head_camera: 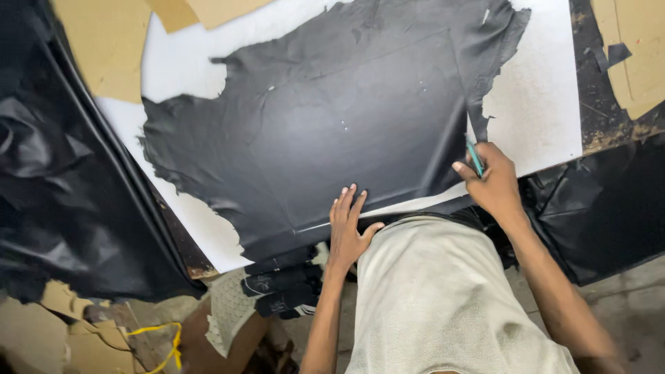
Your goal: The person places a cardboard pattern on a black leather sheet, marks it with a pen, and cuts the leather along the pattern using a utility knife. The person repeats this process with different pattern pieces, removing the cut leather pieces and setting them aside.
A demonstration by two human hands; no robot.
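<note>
Below, left hand (346, 228) lay flat, fingers spread, pinning black leather hide (325, 131) on the white board (540, 97); right hand (493, 181) gripped a teal knife (474, 158) (steady pressure advisable)

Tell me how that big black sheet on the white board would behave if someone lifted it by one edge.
The black sheet would probably flop and drape: it lies flat with soft wrinkles and ragged, torn-looking edges. It seems light for its spread, since the left hand alone presses it flat. It may slide on the smooth white board, which could be why it is pinned.
</note>
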